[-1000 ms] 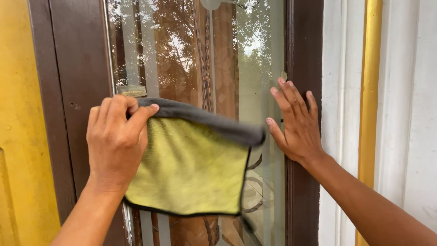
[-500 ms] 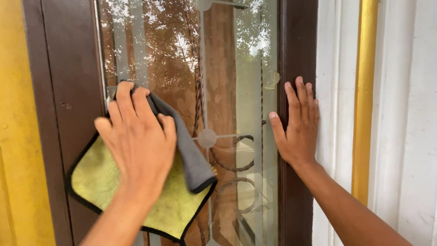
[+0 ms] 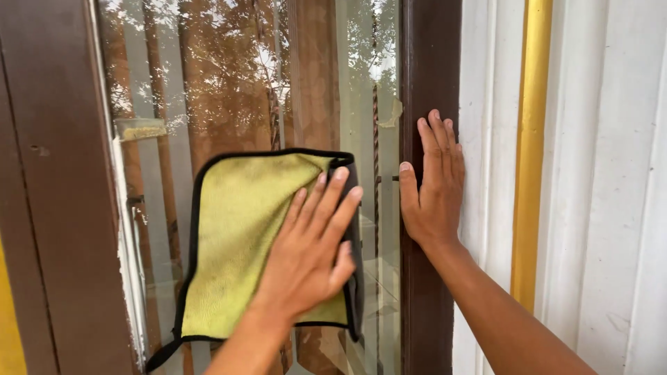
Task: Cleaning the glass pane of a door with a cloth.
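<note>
A yellow-green cloth [image 3: 236, 236] with a black hem is spread flat against the glass pane [image 3: 208, 83] of a brown-framed window. My left hand [image 3: 309, 250] presses on the cloth's right part, fingers spread and pointing up to the right. My right hand [image 3: 434, 187] lies flat and open on the dark brown right frame post [image 3: 427, 62], fingers pointing up, holding nothing. The glass reflects trees and shows brown vertical bars behind it.
The brown left frame [image 3: 48, 208] borders the pane, with a yellow wall strip at the far left edge. Right of the post stand white moulded wall panels [image 3: 597, 173] and a yellow vertical stripe [image 3: 531, 139]. A small tape patch [image 3: 139, 128] sticks on the glass.
My left hand has swept the cloth from the pane's left side toward the right, and the cloth now lies more spread out. My right hand has stayed on the frame post.
</note>
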